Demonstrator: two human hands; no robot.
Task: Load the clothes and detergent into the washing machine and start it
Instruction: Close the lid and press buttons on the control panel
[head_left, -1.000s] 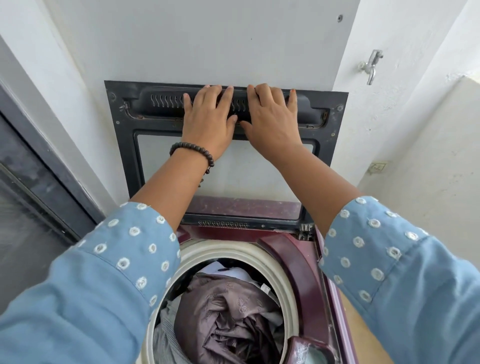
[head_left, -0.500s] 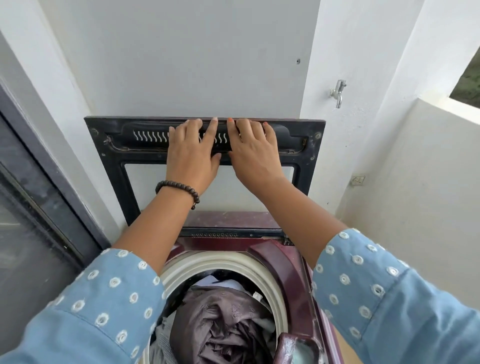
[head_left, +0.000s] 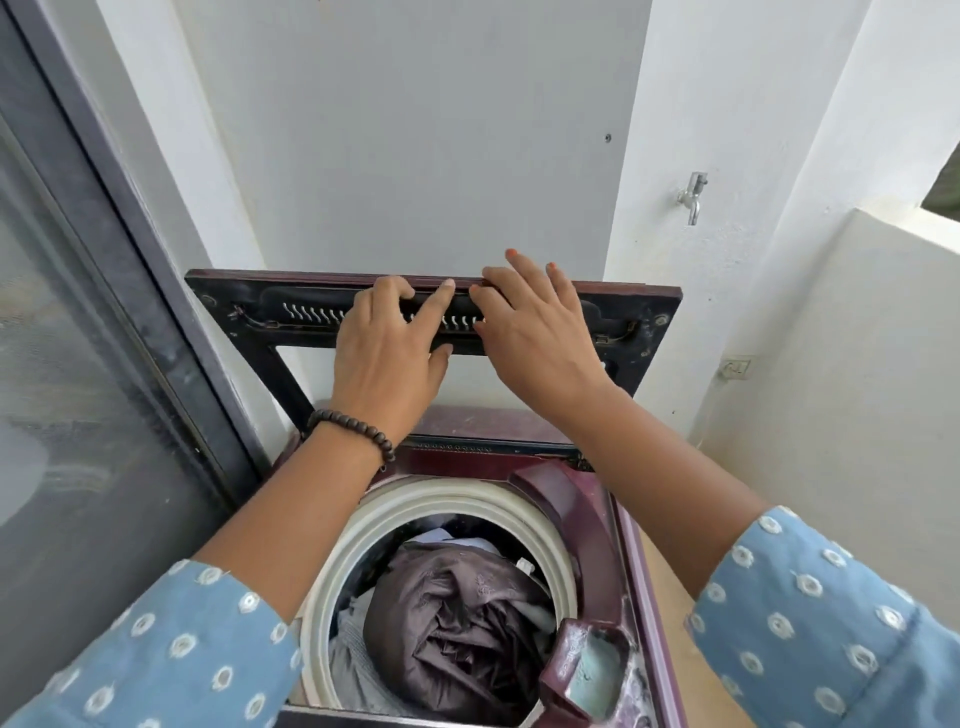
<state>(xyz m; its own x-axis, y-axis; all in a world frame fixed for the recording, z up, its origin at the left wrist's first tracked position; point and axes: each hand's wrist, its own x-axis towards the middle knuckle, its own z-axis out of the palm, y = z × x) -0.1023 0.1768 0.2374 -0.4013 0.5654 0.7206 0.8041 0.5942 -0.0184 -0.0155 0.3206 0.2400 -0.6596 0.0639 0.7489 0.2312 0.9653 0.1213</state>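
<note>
The maroon top-loading washing machine (head_left: 597, 525) stands open below me. Its lid (head_left: 644, 317) is raised, dark underside facing me. My left hand (head_left: 384, 353), with a bead bracelet on the wrist, curls its fingers over the lid's top edge. Beside it, my right hand (head_left: 535, 338) lies on the same edge with straight fingers reaching past it. Inside the pale drum rim (head_left: 467, 493) lies a heap of clothes (head_left: 457, 613), a dark brown garment on top. A detergent compartment (head_left: 592, 670) with pale blue contents sits at the front right corner.
A dark-framed glass door (head_left: 78, 364) runs along the left, close to the machine. A metal tap (head_left: 691, 195) and a wall socket (head_left: 735, 368) are on the white wall to the right. A low white wall (head_left: 857, 364) closes in the right side.
The lid has tipped toward me from the wall, showing its maroon top edge. My left fingers went from flat to curled over that edge; my right fingers now reach past it.
</note>
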